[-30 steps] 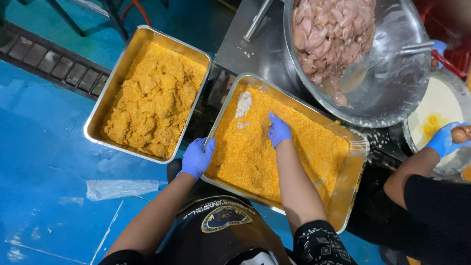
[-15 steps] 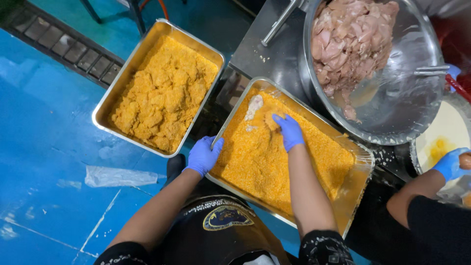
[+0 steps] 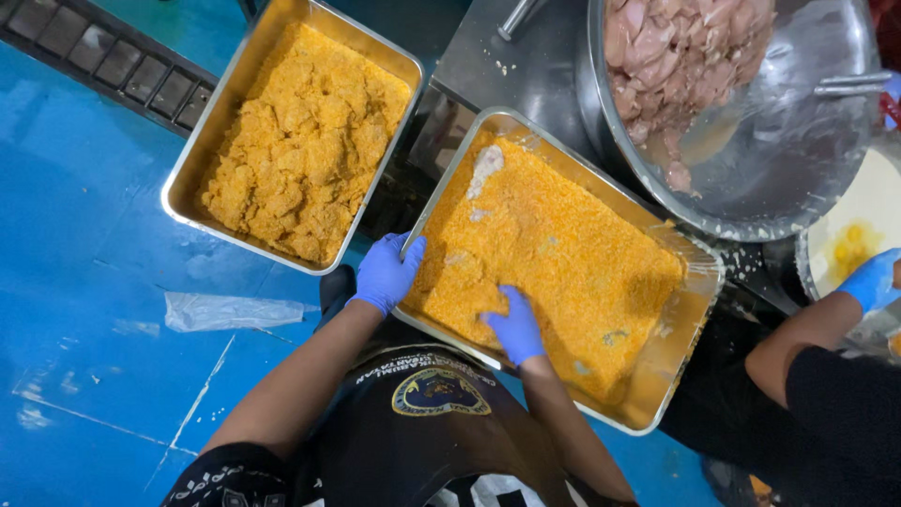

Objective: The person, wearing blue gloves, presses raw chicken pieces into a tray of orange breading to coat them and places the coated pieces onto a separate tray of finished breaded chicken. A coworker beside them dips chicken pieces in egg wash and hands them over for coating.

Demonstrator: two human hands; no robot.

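Note:
A steel tray (image 3: 685, 357) full of orange breadcrumbs sits in front of me. One pale strip of raw meat (image 3: 485, 169) lies at its far left corner. My left hand (image 3: 387, 272), in a blue glove, grips the tray's near left rim. My right hand (image 3: 514, 326), also gloved, rests palm down in the crumbs near the front edge, fingers together; whether anything lies under it I cannot tell.
A second steel tray (image 3: 188, 178) at left holds several breaded pieces. A big steel bowl (image 3: 807, 160) of raw meat strips stands at the back right. Another person's blue-gloved hand (image 3: 871, 280) reaches to a pale bowl with egg (image 3: 863, 225) at right. Blue floor with a plastic scrap (image 3: 230, 310) lies below.
My right hand has drawn back from the far part of the crumb tray to its near edge. My left hand stays on the rim. The view has shifted closer.

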